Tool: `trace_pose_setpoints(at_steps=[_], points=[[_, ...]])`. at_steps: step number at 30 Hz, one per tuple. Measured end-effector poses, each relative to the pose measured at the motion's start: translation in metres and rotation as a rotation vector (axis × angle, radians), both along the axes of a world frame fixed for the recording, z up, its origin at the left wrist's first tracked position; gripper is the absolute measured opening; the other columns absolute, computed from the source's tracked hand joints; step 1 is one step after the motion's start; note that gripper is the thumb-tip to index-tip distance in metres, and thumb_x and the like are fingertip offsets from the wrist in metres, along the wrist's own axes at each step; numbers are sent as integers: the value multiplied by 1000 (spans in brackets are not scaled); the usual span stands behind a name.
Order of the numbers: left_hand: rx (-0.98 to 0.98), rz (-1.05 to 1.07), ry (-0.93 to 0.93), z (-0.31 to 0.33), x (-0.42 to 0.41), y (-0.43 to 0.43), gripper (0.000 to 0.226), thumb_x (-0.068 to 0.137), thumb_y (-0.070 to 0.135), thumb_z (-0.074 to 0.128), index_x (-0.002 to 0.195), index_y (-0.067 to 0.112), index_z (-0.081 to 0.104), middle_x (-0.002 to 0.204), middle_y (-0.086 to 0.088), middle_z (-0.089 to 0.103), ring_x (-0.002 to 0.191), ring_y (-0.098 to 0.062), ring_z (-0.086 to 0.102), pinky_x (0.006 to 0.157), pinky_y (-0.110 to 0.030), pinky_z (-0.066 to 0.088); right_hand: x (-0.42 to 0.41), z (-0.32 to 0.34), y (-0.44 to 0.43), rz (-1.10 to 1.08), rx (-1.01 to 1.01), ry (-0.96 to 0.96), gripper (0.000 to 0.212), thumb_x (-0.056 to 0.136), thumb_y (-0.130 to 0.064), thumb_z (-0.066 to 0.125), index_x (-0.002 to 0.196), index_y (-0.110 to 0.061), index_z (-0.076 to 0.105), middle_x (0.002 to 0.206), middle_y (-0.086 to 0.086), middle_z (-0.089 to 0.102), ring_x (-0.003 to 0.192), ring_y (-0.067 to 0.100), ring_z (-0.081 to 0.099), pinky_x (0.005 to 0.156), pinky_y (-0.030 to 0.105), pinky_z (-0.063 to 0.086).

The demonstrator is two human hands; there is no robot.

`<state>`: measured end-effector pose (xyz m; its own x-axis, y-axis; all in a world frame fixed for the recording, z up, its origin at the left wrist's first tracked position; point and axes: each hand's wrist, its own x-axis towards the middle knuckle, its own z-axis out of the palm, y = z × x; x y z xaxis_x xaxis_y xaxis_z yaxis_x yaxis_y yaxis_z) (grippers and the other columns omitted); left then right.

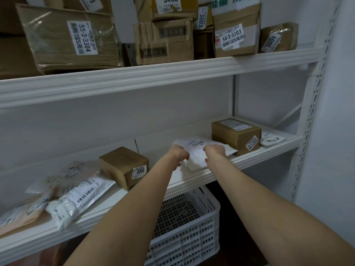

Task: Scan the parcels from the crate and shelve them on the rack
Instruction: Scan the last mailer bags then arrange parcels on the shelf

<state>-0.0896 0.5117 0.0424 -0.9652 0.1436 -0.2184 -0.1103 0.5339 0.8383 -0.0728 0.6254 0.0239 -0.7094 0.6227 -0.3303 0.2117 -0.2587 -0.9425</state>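
On the middle shelf of the white metal rack [249,160], two hands are holding a flat white plastic mailer parcel [196,150] with a barcode label. The left hand [179,155] is curling its grip round the parcel's left edge, and the right hand [214,152] is clamping its grip on the right edge. The parcel is lying between a small brown cardboard box marked 3006 [123,166] and a larger brown cardboard box [234,135], just beside the latter. A white perforated plastic crate [192,227] is sitting below the shelf.
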Motion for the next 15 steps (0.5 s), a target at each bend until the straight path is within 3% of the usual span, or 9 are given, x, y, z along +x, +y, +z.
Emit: trace_pose_setpoints(at_steps=[4,9,11,13,15], points=[[0,11,44,15,7,-7,52,91,-2,54,141,6,43,143,-15,43,120,-30,46,98,-37,43,4,14,-10,17,21,28,50,90,-10,61,138,-8,47,145,17,39,120,31,48,96,38,51],[16,21,81,31,10,-21,51,90,1,56,140,7,46,142,-13,45,125,-29,44,95,-36,43,13,29,-19,69,32,86,47,89,-1,59,135,-8,50,144,13,41,110,29,50,68,29,48],[31,20,99,36,9,-28,49,89,0,57,137,7,49,140,-12,48,124,-27,45,92,-34,43,15,33,-25,94,92,101,48,88,-6,60,135,-13,52,140,14,45,101,29,51,75,33,52],[50,39,136,44,10,-40,46,89,-1,57,135,7,52,136,-13,51,114,-26,47,86,-32,42,14,35,-33,122,160,105,49,88,-12,62,135,-19,52,136,14,50,108,30,55,92,40,52],[51,84,184,54,9,-58,45,89,-1,57,132,6,54,131,-14,54,105,-25,47,83,-32,43,10,36,-45,158,189,118,47,88,-15,64,133,-20,54,134,13,51,112,31,55,97,43,50]])
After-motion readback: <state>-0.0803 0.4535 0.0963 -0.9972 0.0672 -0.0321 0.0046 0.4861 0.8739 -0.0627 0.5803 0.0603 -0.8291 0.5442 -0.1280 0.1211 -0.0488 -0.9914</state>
